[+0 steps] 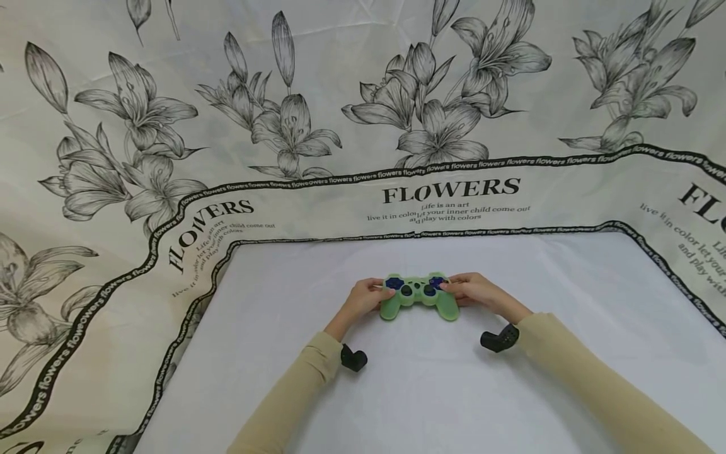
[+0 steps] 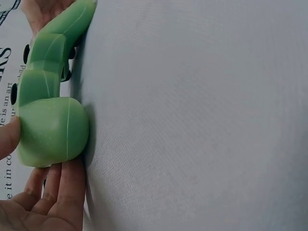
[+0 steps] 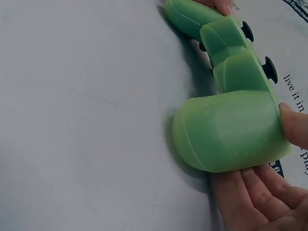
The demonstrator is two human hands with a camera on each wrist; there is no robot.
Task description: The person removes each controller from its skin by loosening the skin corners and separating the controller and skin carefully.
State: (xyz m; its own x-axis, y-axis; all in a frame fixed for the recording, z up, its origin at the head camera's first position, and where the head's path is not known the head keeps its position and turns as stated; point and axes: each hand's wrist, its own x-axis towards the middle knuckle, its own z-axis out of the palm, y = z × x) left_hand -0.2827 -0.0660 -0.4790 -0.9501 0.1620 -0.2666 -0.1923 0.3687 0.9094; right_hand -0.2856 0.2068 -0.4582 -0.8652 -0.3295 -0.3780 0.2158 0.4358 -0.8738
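Observation:
A light green game controller (image 1: 418, 293) with dark blue button pads and two black thumbsticks is at the middle of the white table, its handles pointing toward me. My left hand (image 1: 363, 299) holds its left end, thumb on the top face and fingers along the side and below. On the other end my right hand (image 1: 475, 291) has the same kind of hold, thumb near the right-hand buttons. Both wrist views show the green handle (image 2: 50, 130) close to the white cloth, with fingers (image 3: 240, 197) against its outer side. The controller's underside is hidden.
The white table surface (image 1: 414, 391) is bordered by a cloth (image 1: 317, 208) printed with lilies and the word FLOWERS, rising at the back and sides. A black wrist device (image 1: 354, 359) sits at the left cuff, another black device (image 1: 499, 339) at the right.

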